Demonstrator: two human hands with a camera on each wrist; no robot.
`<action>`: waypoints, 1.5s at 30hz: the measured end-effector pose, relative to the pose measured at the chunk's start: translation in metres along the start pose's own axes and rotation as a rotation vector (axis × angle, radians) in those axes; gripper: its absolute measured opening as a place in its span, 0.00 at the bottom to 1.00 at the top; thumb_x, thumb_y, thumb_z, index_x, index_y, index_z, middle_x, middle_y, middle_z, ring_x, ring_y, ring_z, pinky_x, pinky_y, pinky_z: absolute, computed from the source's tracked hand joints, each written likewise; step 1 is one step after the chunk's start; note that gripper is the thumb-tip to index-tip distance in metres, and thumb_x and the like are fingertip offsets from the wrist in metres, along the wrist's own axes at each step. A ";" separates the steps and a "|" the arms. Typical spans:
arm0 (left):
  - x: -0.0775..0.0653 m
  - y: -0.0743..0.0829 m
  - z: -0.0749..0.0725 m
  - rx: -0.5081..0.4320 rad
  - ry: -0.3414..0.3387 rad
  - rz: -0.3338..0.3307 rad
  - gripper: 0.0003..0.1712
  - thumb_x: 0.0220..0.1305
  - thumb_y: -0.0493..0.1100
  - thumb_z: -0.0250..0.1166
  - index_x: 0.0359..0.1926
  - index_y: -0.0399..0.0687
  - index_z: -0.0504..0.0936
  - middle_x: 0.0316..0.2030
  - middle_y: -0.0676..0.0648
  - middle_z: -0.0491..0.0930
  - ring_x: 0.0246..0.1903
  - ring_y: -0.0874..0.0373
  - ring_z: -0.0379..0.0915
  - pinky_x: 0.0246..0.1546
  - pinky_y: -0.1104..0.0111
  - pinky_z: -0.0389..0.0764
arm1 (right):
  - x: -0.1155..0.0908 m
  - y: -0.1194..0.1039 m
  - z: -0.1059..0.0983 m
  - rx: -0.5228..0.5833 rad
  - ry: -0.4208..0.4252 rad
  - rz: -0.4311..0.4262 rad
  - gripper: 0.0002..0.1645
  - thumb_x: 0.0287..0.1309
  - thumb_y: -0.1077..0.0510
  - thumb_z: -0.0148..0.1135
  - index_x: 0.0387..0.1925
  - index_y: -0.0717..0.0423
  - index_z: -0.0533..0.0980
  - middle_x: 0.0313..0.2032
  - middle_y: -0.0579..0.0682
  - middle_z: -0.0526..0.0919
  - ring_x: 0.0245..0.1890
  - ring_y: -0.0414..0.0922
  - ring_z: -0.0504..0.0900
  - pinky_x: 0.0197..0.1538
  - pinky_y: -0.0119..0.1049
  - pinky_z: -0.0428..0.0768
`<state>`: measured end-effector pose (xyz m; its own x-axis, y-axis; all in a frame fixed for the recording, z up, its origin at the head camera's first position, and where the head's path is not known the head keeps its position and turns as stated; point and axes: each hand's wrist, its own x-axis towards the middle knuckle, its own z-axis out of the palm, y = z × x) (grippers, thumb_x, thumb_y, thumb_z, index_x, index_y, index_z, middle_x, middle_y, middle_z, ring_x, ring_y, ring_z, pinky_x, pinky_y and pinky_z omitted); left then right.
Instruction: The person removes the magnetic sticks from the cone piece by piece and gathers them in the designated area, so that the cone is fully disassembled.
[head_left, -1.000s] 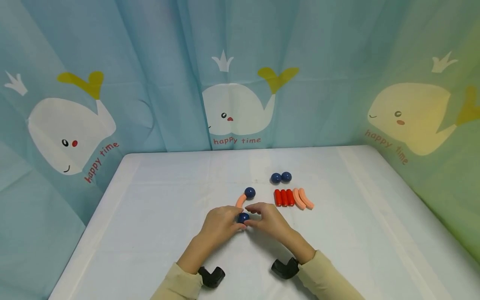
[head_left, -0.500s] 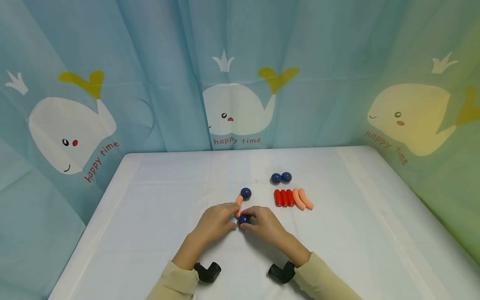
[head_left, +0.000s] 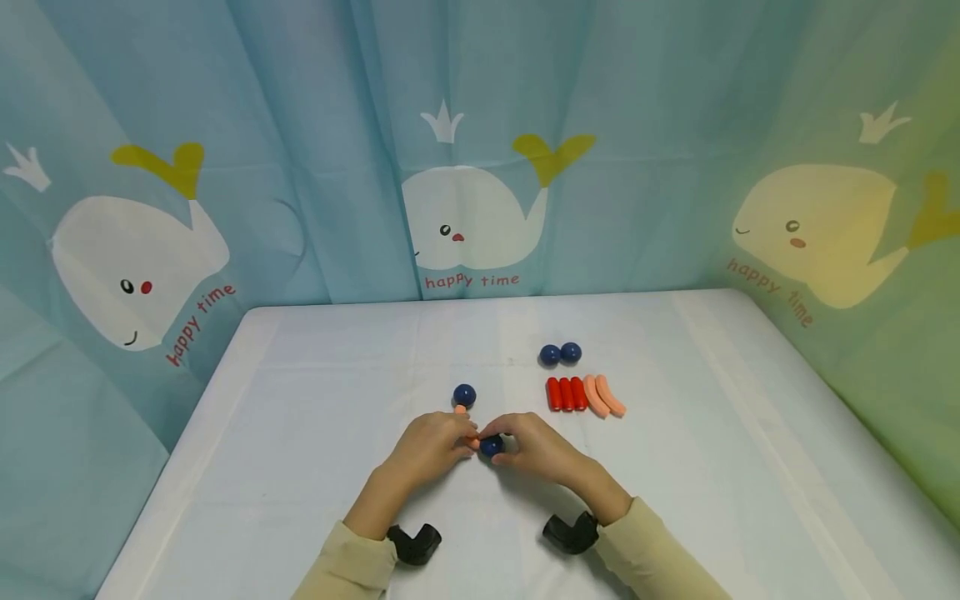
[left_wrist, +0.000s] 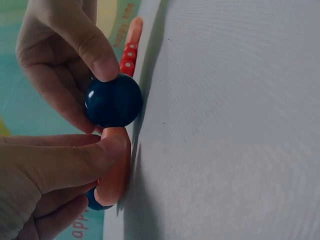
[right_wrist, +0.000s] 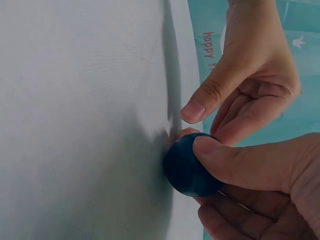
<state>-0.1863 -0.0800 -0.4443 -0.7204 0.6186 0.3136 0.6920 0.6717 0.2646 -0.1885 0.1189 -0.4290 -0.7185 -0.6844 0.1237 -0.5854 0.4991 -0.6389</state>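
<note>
My left hand [head_left: 431,446] pinches a curved orange rod [left_wrist: 114,170] between thumb and fingers. In the head view only bits of that rod show past the fingertips. My right hand [head_left: 536,448] holds a glossy dark blue ball [right_wrist: 189,166] between thumb and fingers. In the left wrist view this ball meets one end of the orange rod. Beyond the left hand, a second blue ball [head_left: 464,395] sits at the rod's far end. Both hands are low over the white table, fingertips close together.
Right of the hands, several rods lie side by side on the white table [head_left: 337,375]: red rods [head_left: 567,394] and two curved orange rods [head_left: 604,396]. Two blue balls [head_left: 560,354] touch each other behind them. A whale-print curtain [head_left: 345,167] hangs beyond the table's far edge.
The far blue ball has shifted left with the orange rod, which my left hand now pinches. My right hand has taken the near ball and moved it slightly right and nearer.
</note>
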 end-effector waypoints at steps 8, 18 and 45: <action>0.001 0.001 0.006 0.042 0.059 0.032 0.05 0.53 0.44 0.68 0.27 0.49 0.82 0.25 0.56 0.79 0.23 0.62 0.73 0.25 0.70 0.73 | 0.001 0.005 0.000 -0.024 -0.019 -0.012 0.17 0.45 0.68 0.69 0.42 0.63 0.80 0.40 0.49 0.82 0.44 0.43 0.79 0.49 0.40 0.76; 0.003 0.001 0.008 -0.045 0.025 0.040 0.03 0.53 0.41 0.68 0.29 0.47 0.83 0.28 0.55 0.81 0.28 0.62 0.77 0.31 0.71 0.76 | -0.003 0.007 -0.009 -0.071 0.036 -0.010 0.16 0.45 0.70 0.67 0.41 0.66 0.79 0.40 0.53 0.82 0.43 0.47 0.79 0.49 0.43 0.76; 0.003 0.004 0.007 -0.035 0.008 0.009 0.03 0.56 0.41 0.66 0.29 0.46 0.84 0.29 0.54 0.81 0.31 0.61 0.78 0.33 0.72 0.77 | -0.014 0.070 -0.091 -0.101 0.317 0.257 0.20 0.50 0.67 0.65 0.48 0.69 0.76 0.47 0.64 0.78 0.48 0.60 0.75 0.49 0.54 0.73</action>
<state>-0.1857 -0.0727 -0.4490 -0.7137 0.6215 0.3231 0.6999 0.6513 0.2932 -0.2540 0.2118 -0.4064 -0.9169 -0.3413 0.2071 -0.3942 0.6929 -0.6037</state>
